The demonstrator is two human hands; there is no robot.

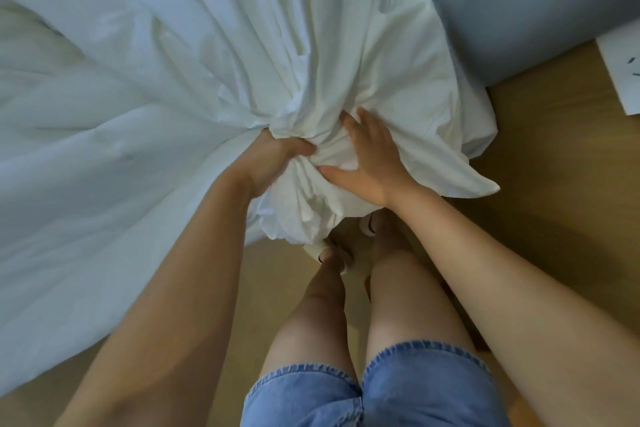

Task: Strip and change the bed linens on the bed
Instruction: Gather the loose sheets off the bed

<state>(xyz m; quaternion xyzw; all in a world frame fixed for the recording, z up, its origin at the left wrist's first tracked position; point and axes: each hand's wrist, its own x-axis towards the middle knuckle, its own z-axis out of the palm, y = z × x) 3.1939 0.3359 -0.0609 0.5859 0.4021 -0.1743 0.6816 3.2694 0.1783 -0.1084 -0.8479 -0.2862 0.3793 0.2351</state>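
My left hand (277,158) grips the bunched white sheet (173,80) at the bed (519,10) corner. My right hand (369,158) presses beside it, fingers open. Stripping seems underway; fresh linens remain to fit.

Matt, creased white cloth sheet (207,80); smooth wood-look floor (554,166); denim shorts (415,388).

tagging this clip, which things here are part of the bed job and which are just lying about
Job: sheet, bunched in the left hand, right hand flat on it; bed.
Lying about: paper on the floor.
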